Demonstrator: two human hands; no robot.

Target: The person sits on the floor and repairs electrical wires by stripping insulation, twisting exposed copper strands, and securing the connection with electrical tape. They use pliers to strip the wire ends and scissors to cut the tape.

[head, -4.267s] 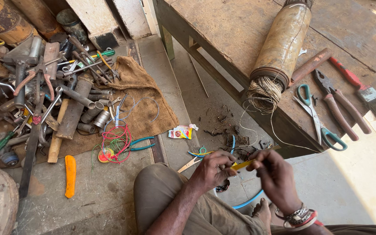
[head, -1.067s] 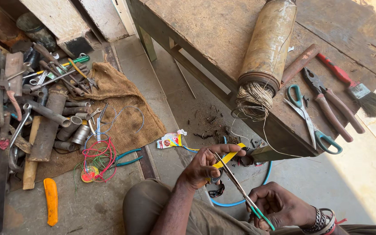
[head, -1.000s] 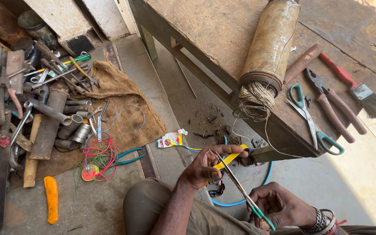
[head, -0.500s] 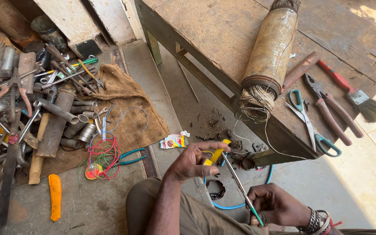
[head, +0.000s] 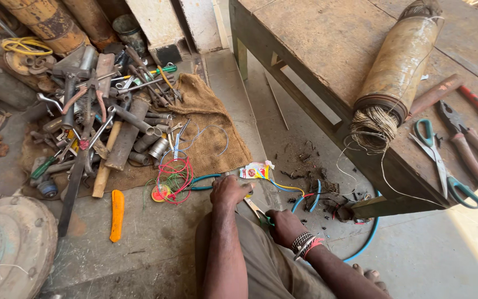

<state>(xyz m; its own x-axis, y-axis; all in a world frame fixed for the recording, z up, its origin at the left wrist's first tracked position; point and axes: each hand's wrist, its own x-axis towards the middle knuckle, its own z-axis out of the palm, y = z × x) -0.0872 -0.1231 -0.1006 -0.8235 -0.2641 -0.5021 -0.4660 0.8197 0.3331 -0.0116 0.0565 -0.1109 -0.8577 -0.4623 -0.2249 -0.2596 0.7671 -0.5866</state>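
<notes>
Now the left hand (head: 229, 192) has dropped to the concrete floor (head: 161, 243), fingers curled, grip unclear; the right hand (head: 284, 226) still holds the thin green-handled metal tool (head: 258, 212).

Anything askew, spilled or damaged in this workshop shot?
Yes. Twine spills frayed off the end of the roll and dangles over the bench edge. Dark debris and cut cable bits litter the floor. Tools lie heaped across the sacking.

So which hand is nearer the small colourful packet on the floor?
Left. The left hand rests on the floor just below-left of the colourful packet, almost touching it. The right hand sits further back toward the knee, gripping a green-handled tool.
</notes>
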